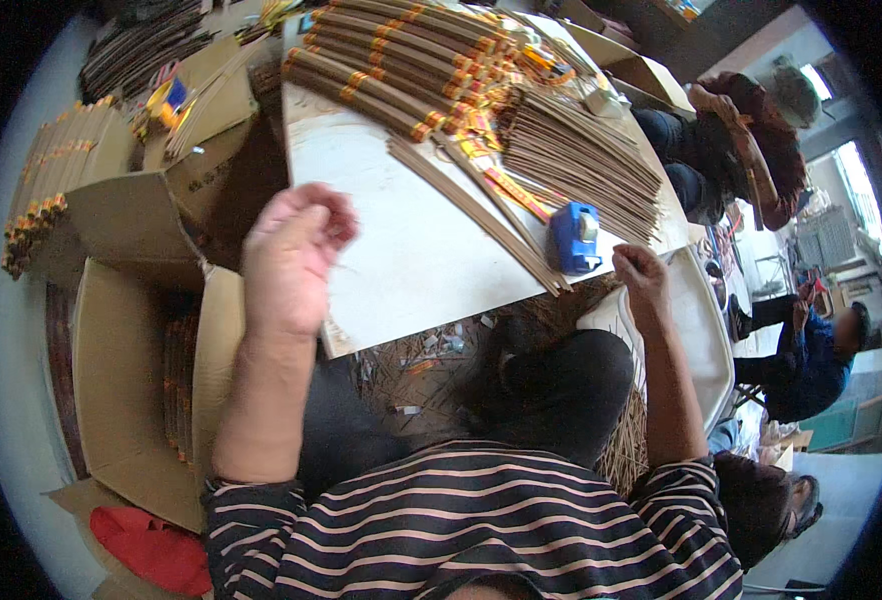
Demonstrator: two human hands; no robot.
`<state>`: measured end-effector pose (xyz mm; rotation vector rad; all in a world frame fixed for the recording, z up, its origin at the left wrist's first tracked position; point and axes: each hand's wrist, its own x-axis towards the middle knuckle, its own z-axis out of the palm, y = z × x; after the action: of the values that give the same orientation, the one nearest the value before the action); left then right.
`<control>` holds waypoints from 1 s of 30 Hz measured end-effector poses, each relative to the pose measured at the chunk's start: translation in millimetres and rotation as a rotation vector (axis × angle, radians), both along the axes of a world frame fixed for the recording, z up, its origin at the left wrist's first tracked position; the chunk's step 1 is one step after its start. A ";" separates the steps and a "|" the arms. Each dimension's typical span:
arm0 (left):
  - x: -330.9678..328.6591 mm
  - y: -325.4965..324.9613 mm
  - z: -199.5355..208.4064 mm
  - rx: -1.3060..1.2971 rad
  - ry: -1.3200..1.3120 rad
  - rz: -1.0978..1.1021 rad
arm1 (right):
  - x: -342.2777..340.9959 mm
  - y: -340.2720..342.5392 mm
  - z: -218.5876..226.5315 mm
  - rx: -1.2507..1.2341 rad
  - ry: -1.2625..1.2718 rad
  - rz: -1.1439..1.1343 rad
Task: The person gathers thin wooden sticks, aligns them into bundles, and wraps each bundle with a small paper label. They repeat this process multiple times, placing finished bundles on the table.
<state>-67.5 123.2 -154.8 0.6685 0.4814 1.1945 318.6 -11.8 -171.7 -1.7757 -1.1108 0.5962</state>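
Striped shirt cloth (481, 525) is seen nearest. Orange-banded sticks (181, 380) are contained in an open cardboard box (121, 400); the left hand (293, 260) is raised near it. Just beside the right hand (646, 282), a blue tape dispenser (571, 240) is set on the white table (381, 260). Both hands' fingers are curled; whether anything is gripped cannot be told. Farther back, stick bundles (401, 55) are stacked; at right, a person (811, 365) is seated.

Both forearms (264, 405) extend forward, left fingers (338, 213) loosely curled, right fingers (642, 261) bent inward.
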 end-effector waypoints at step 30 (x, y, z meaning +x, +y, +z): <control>103.3 13.3 -56.6 -0.298 0.407 -0.191 | 129.9 199.3 -3.5 -0.470 -1.172 0.252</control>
<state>35.8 136.5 -211.3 0.6827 0.8973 0.7839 448.4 187.5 -175.2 -2.4848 -2.1160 -0.1547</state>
